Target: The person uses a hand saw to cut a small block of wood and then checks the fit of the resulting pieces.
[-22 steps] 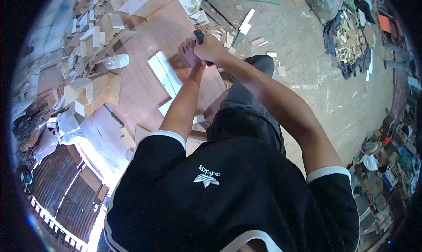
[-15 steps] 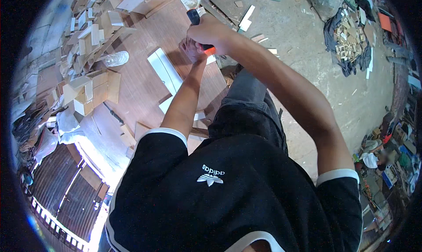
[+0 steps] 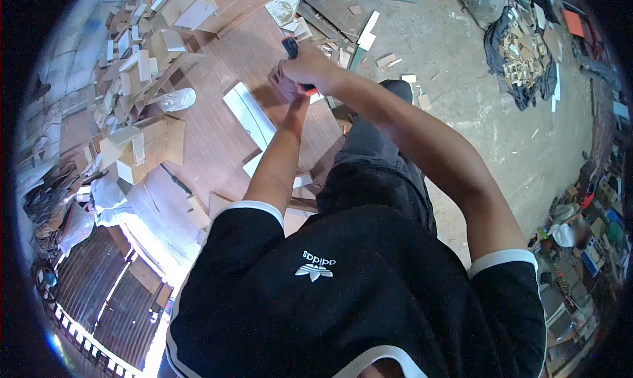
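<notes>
— What have you got in your right hand (image 3: 315, 66)?

— A tool (image 3: 291, 47) with a dark head and a bit of red-orange showing under my fist. My fingers are clenched round its handle, and the dark end sticks out on the far left side of the hand, pointing away from me.

— And the left hand (image 3: 285, 86)?

— It sits just beside the right one, a little nearer and to the left, touching it or close to it. It looks curled, but whether it grips anything I cannot tell (the right fist covers part of it).

— Where is all this happening?

— Out at arm's length over a brown wooden board (image 3: 217, 140) that lies flat in front of me. A long white strip (image 3: 248, 116) lies on that board, left of my left forearm and nearer than the tool.

— What else is about?

— A heap of small wood blocks (image 3: 135, 68) on the far left, with a clear plastic bottle (image 3: 177, 99) lying on its side at the edge of it. To the right is a bare concrete floor (image 3: 475, 114), with a dark cloth holding wood scraps (image 3: 521, 55) at the far right.
</notes>
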{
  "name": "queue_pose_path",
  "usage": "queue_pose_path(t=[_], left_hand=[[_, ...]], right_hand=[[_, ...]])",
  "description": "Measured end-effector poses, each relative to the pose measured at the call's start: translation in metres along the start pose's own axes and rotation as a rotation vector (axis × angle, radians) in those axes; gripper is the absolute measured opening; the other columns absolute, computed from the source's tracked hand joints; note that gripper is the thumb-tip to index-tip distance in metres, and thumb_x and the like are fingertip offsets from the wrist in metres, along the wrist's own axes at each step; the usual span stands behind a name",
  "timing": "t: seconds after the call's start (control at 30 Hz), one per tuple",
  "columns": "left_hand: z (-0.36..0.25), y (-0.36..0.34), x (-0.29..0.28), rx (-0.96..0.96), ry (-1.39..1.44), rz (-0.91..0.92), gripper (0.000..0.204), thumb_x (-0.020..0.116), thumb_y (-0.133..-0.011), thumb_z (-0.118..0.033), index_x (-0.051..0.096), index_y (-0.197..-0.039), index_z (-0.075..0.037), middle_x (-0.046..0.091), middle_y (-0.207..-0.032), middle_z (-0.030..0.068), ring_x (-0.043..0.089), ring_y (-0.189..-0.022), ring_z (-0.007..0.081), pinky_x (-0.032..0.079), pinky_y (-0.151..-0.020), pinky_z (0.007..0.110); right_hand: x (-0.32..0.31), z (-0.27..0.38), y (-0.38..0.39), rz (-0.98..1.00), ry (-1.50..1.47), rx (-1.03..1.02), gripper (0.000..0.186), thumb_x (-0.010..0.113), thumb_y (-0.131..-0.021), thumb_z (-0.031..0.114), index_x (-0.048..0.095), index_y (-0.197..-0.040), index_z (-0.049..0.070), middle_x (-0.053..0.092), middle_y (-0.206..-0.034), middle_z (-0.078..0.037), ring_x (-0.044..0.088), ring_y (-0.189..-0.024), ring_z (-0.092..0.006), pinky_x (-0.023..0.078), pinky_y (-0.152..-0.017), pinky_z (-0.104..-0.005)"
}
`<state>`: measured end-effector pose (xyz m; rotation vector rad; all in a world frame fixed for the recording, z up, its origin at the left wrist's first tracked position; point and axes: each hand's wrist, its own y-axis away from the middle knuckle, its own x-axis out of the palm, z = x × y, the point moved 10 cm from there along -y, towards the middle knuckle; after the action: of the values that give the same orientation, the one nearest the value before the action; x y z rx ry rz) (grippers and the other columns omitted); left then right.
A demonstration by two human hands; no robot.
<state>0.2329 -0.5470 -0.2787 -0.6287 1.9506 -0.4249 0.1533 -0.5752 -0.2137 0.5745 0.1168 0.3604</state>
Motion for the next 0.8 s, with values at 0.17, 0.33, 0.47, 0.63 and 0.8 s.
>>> queue_pose_path(t=[0.17,0.33,0.47,0.63,0.8], left_hand=[[0.022,0.018,0.002,-0.074,-0.045,0.043,0.012,0.053,-0.077,-0.028,0.052,-0.083,-0.018,0.050,-0.079,0.0007,0.049,-0.082,0.0206,0.034,-0.080,0.036],[0.011,0.022,0.009,-0.071,-0.125,0.166,0.013,0.053,-0.076,-0.028,0.051,-0.082,-0.017,0.050,-0.082,0.0019,0.049,-0.083,0.0216,0.034,-0.081,0.037],[0.024,0.018,0.023,-0.075,-0.163,0.169,0.020,0.054,-0.075,-0.032,0.051,-0.083,-0.015,0.050,-0.082,0.0036,0.049,-0.086,0.0239,0.034,-0.082,0.038],[-0.011,0.006,-0.001,-0.068,0.056,0.103,0.022,0.053,-0.075,-0.035,0.052,-0.084,-0.015,0.051,-0.082,0.0027,0.050,-0.087,0.0241,0.035,-0.079,0.040],[0.018,0.023,-0.009,-0.060,-0.087,0.075,0.020,0.054,-0.074,-0.034,0.051,-0.083,-0.016,0.050,-0.082,0.0028,0.049,-0.086,0.0241,0.035,-0.080,0.040]], right_hand=[[-0.001,0.043,0.046,0.135,-0.093,0.105,0.013,0.053,-0.075,0.000,0.052,-0.079,-0.012,0.050,-0.054,-0.009,0.050,-0.041,-0.0181,0.037,-0.035,-0.0315],[-0.014,-0.007,0.018,-0.027,0.080,0.056,0.012,0.054,-0.071,0.003,0.054,-0.068,-0.009,0.053,-0.054,-0.012,0.054,-0.043,-0.0192,0.039,-0.036,-0.0325],[-0.005,-0.013,-0.006,-0.090,0.201,0.006,0.013,0.055,-0.071,0.004,0.054,-0.063,-0.007,0.054,-0.052,-0.013,0.055,-0.043,-0.0194,0.039,-0.035,-0.0330],[-0.023,0.037,0.035,0.038,-0.052,0.111,0.012,0.056,-0.075,0.005,0.053,-0.066,-0.003,0.053,-0.055,-0.009,0.052,-0.043,-0.0164,0.037,-0.036,-0.0292],[-0.004,0.051,0.058,0.130,-0.084,0.083,0.007,0.055,-0.074,0.004,0.053,-0.071,-0.002,0.054,-0.057,-0.009,0.052,-0.043,-0.0162,0.037,-0.037,-0.0295]])
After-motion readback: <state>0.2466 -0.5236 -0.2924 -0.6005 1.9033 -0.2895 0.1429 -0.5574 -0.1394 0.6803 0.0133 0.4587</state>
